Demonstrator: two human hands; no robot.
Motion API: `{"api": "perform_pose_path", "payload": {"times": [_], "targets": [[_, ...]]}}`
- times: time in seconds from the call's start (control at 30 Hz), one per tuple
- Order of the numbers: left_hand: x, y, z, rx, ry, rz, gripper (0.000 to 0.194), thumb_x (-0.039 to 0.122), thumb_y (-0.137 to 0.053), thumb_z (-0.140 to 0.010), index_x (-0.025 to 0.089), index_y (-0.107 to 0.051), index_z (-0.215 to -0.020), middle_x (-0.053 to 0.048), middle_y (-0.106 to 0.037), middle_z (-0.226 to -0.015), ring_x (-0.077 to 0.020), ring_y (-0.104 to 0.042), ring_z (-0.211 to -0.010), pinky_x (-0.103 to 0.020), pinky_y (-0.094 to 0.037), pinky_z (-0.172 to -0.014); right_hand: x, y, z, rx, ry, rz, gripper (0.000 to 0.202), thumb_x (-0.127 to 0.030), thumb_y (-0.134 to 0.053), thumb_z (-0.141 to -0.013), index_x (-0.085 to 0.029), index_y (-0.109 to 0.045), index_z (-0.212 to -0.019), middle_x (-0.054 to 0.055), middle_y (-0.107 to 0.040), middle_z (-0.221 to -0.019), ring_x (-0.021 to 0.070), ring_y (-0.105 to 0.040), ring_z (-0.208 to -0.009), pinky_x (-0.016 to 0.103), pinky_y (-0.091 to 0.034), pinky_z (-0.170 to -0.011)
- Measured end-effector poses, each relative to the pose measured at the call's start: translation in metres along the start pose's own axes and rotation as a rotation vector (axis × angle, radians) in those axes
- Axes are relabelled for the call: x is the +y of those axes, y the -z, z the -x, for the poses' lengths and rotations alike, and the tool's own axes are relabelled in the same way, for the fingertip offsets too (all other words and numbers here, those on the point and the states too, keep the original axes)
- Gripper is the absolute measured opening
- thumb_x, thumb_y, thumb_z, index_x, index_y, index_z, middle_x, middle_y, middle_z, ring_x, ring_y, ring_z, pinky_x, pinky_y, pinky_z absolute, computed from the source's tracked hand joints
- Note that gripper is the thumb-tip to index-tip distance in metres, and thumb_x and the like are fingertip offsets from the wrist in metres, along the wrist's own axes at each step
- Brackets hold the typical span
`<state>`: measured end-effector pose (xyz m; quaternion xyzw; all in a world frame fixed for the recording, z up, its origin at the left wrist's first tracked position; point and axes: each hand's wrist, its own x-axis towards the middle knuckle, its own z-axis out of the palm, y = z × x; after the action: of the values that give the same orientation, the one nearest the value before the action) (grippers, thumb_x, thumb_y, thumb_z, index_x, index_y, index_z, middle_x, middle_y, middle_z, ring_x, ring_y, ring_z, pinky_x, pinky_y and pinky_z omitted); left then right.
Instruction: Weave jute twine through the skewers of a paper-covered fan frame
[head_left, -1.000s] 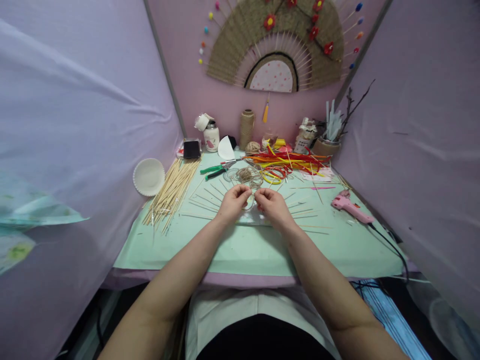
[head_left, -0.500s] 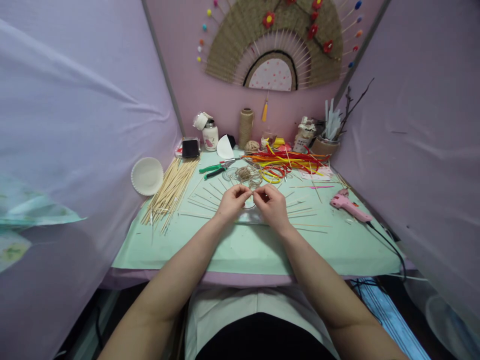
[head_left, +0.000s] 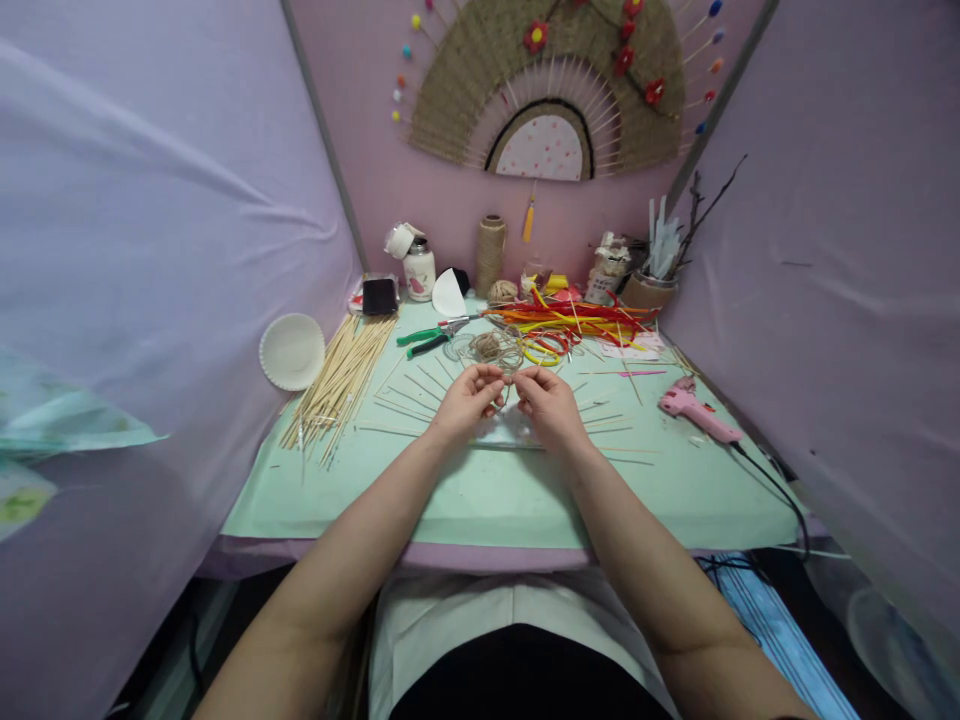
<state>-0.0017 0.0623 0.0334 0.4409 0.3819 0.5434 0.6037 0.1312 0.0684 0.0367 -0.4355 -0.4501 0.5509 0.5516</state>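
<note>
Over the middle of the green tabletop, my left hand [head_left: 471,400] and my right hand [head_left: 550,403] meet fingertip to fingertip. Each pinches a thin brown strand of twine [head_left: 509,388] between thumb and fingers. Beneath them thin sticks [head_left: 405,408] fan out left and right from a pale half-round base [head_left: 504,430], which my hands partly cover. Just behind my fingers lies a loose tangle of twine [head_left: 489,347]. How the strand passes around the sticks is hidden by my fingers.
Bamboo sticks [head_left: 341,385] and a white dish [head_left: 292,352] lie left. Green-handled pliers [head_left: 421,338] and red and yellow pipe cleaners [head_left: 577,320] sit behind. A pink glue gun [head_left: 699,412] with its cord is at right. A decorated fan [head_left: 450,110] hangs on the back wall.
My right hand has shifted slightly right and its fingers have loosened, while my left fingers have uncurled a little. The strand between the fingertips shows more clearly.
</note>
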Motion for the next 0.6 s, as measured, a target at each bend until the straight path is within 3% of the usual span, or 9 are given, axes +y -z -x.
{"api": "perform_pose_path", "payload": {"times": [0.27,0.6], "targets": [[0.0027,0.0012,0.0008,-0.031,0.048,-0.061,0.039,0.043,-0.082,-0.060,0.015,-0.060,-0.075,0.002,-0.059,-0.066,-0.0031,-0.038,-0.045,-0.019,-0.024,-0.043,0.0028,0.0015,-0.0014,-0.038,-0.029,-0.007,0.025,-0.040,-0.075,-0.062,-0.019,-0.064,-0.070,-0.004,-0.054,-0.065,0.0086,-0.041,-0.057,0.021,-0.031,-0.049],[0.0052,0.0055,0.0020,-0.152,0.122,-0.005,0.039,0.045,-0.082,-0.060,0.014,-0.061,-0.071,0.002,-0.052,-0.061,-0.0037,-0.038,-0.048,-0.019,-0.022,-0.045,0.0029,0.0031,-0.0006,-0.092,-0.027,0.034,0.028,-0.044,-0.073,-0.064,-0.020,-0.063,-0.074,-0.003,-0.056,-0.069,0.0094,-0.046,-0.060,0.020,-0.035,-0.051]]}}
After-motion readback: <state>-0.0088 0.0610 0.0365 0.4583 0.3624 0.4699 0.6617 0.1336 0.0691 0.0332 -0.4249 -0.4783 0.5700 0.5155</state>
